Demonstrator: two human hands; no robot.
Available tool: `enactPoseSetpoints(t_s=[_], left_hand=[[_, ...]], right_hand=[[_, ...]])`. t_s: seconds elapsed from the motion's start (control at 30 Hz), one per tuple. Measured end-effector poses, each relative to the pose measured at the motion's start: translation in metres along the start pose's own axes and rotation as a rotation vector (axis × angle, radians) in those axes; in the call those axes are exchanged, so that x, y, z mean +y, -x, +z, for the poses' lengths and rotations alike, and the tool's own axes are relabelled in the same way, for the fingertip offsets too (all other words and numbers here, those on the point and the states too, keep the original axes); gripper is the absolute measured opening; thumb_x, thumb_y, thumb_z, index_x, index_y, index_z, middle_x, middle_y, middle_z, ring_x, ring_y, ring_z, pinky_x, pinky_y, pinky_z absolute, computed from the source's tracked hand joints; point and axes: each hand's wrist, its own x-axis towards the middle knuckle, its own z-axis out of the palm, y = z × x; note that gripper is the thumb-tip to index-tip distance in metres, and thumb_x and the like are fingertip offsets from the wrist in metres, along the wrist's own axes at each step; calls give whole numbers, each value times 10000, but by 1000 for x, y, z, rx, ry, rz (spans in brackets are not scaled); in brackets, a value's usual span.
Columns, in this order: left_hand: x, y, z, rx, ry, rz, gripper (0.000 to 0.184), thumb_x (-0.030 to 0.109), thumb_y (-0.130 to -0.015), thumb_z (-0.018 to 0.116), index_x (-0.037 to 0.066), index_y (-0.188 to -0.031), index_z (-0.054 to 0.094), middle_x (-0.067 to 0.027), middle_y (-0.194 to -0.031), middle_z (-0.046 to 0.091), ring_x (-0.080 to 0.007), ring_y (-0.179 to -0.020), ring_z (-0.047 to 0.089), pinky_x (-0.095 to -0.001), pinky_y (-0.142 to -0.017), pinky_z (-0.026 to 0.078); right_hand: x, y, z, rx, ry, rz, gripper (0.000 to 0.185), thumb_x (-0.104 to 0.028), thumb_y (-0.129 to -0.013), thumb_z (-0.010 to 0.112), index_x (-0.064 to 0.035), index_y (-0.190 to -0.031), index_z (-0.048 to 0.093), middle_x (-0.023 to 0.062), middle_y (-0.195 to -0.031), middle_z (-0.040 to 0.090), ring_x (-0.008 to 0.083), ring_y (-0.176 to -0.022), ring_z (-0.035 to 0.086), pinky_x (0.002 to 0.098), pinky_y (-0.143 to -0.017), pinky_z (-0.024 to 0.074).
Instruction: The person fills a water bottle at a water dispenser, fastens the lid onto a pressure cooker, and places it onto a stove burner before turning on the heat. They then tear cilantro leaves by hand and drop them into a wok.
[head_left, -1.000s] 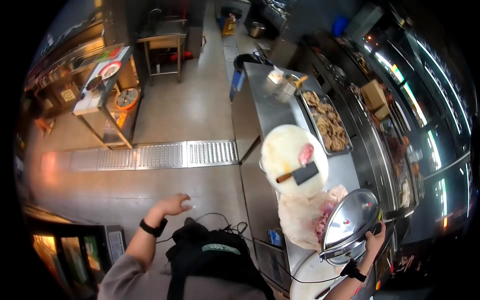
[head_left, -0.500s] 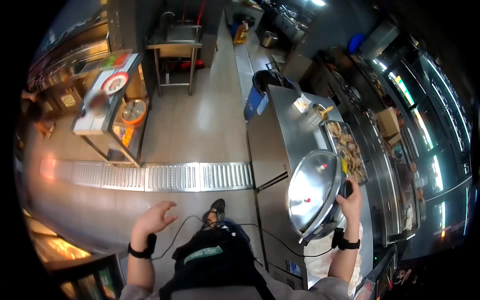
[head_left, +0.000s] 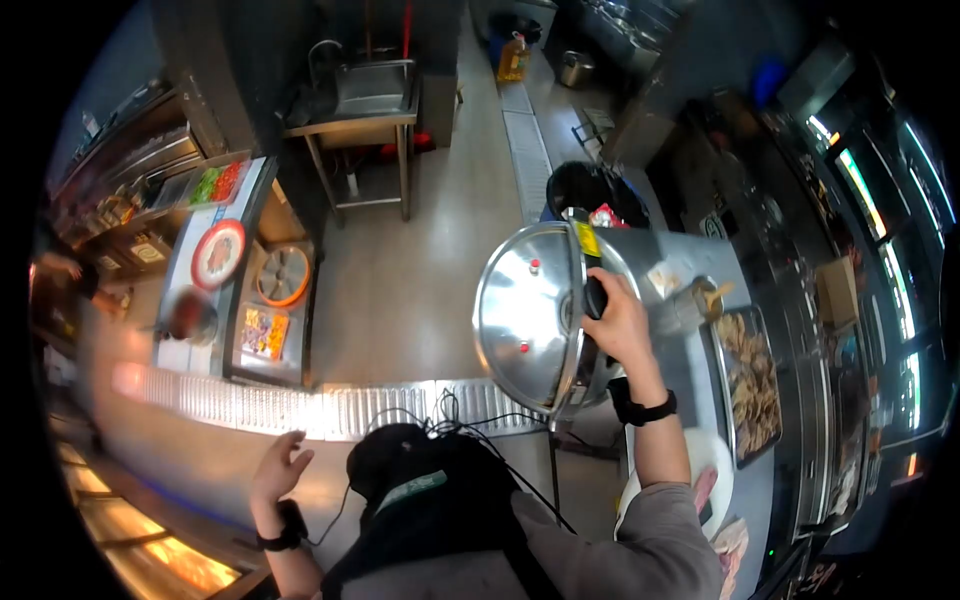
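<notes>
In my right hand (head_left: 622, 322) is a large round pressure cooker lid (head_left: 515, 310), gripped by the black knob on its crossbar. The lid is shiny metal with two red valves and a yellow label on the bar. It hangs tilted in the air at the left edge of the steel table (head_left: 690, 355), partly over the floor. My left hand (head_left: 278, 472) is low on the left, touching nothing, its fingers apart. Both wrists wear black bands.
On the steel table are a tray of brown food pieces (head_left: 750, 385), a metal pot with a ladle (head_left: 690, 305) and raw meat on a white board (head_left: 705, 480). Beyond the lid stands a lined bin (head_left: 590, 190). A prep counter (head_left: 200, 255) is left; a grate (head_left: 350, 408) crosses the floor.
My right hand has carried the lid left and away from me, from above the table to its edge. My view has turned, and my left hand is lower in it.
</notes>
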Motion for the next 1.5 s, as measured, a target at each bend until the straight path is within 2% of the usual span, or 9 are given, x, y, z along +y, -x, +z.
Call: enactPoseSetpoints(t_s=[0.2,0.33,0.4,0.7,0.9,0.97,1.27,1.4,1.5], left_hand=[[-39,-154,-2,-55,71,-140,443,259,-885,699,0,-1227,586,-171,-1103,657,-256,-976,635,-354,-815,516],[-4,-304,-32,-104,112,-132,443,283,-882,707,9,-1212,597,-176,-1125,664,-243,-967,651,-337,-805,529],[4,-397,-43,-62,-73,0,459,315,-842,718,28,-1185,616,-205,-1144,648,-356,-1009,637,-408,-861,515],[269,-754,-144,-143,-131,519,446,278,-875,662,57,-1249,560,-210,-1187,611,-428,-1059,581,-447,-892,482],[325,-961,-112,-217,-101,424,443,284,-886,661,59,-1255,562,-213,-1186,615,-419,-1062,596,-429,-890,488],[349,-1011,-107,-229,-105,343,444,283,-887,664,59,-1257,562,-214,-1186,617,-409,-1067,601,-424,-893,489],[492,-1261,-120,-335,-17,124,424,279,-902,668,22,-1224,567,-196,-1168,613,-328,-1030,627,-389,-855,507],[548,-1409,-113,-282,53,294,425,282,-904,667,17,-1223,571,-184,-1145,605,-325,-1001,625,-379,-838,509],[630,-1525,-129,-319,46,272,418,277,-907,653,7,-1218,577,-189,-1183,595,-347,-1031,611,-382,-872,496]], right_hand=[[-4,-202,83,-38,-167,-185,589,-124,-640,726,-132,-1210,575,149,-1037,584,368,-1004,583,412,-862,493],[-18,-330,112,-124,-175,-141,602,-117,-637,727,-125,-1219,576,164,-1145,592,378,-1067,583,406,-909,487],[-22,-397,119,-164,-104,-81,621,-116,-623,737,-124,-1224,582,191,-1158,592,386,-1104,568,412,-936,476],[56,-651,133,90,-50,15,593,-58,-594,723,-61,-1174,598,169,-987,584,348,-964,585,371,-868,467],[154,-829,152,99,-35,112,594,-44,-600,713,-74,-1182,595,160,-1016,595,357,-971,586,379,-856,469],[186,-894,156,-8,-2,179,596,-78,-638,727,-98,-1217,585,158,-1131,594,361,-1094,571,405,-924,474],[315,-1215,199,25,-14,158,604,-104,-616,736,-97,-1202,589,171,-1090,597,365,-1037,586,408,-893,486],[374,-1352,220,29,-101,219,600,-92,-601,743,-95,-1183,600,187,-1035,602,384,-1003,590,408,-880,483],[427,-1453,230,63,-109,306,633,-49,-556,741,-27,-1173,597,155,-1062,637,287,-1026,615,340,-926,469]])
